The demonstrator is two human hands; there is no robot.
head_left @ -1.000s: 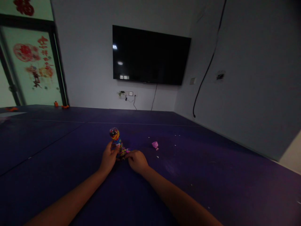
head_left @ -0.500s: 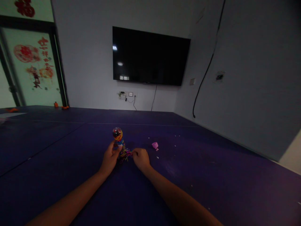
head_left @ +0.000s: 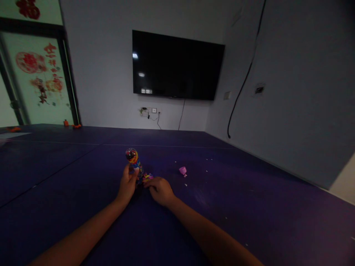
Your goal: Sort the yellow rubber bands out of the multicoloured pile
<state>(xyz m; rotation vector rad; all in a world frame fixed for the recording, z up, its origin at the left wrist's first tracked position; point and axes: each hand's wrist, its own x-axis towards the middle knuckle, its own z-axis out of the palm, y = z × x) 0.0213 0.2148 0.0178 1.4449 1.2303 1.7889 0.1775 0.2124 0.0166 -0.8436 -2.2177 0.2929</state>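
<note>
Far off to the left of the grip, a white sheet (head_left: 18, 135) lies on the purple surface (head_left: 74, 181), with a glass door (head_left: 37, 88) in a dark frame beyond it, decorated in red. Near the foot of that door, well beyond the left hand, stands a small orange object (head_left: 66, 123), and a flatter orange piece (head_left: 77, 126) lies just to its right.

Next comes the left hand (head_left: 127, 184), its fingers and thumb closed around a bottle (head_left: 134, 159) full of bright colours. The bottle tilts leftward within this grip, its clear, rounded end showing above the fingers. Just right of the bottle, between the two hands, is a small heap of colourful bands (head_left: 148, 176). High beyond the hands, wall sockets (head_left: 149, 110) have cords plugged in.

The right hand (head_left: 161, 189) is bent at the bands, its fingers curled and reaching left; in this dim light I cannot tell whether the fingertips pinch any of them. Above and beyond it hangs a black television (head_left: 177, 66). Near the right hand, slightly farther away and to its right, lies a pink cup (head_left: 182, 170), with a white scrap (head_left: 186, 185) just beside it. Well to the right, a black cable (head_left: 245, 79) runs down the wall (head_left: 302, 92).
</note>
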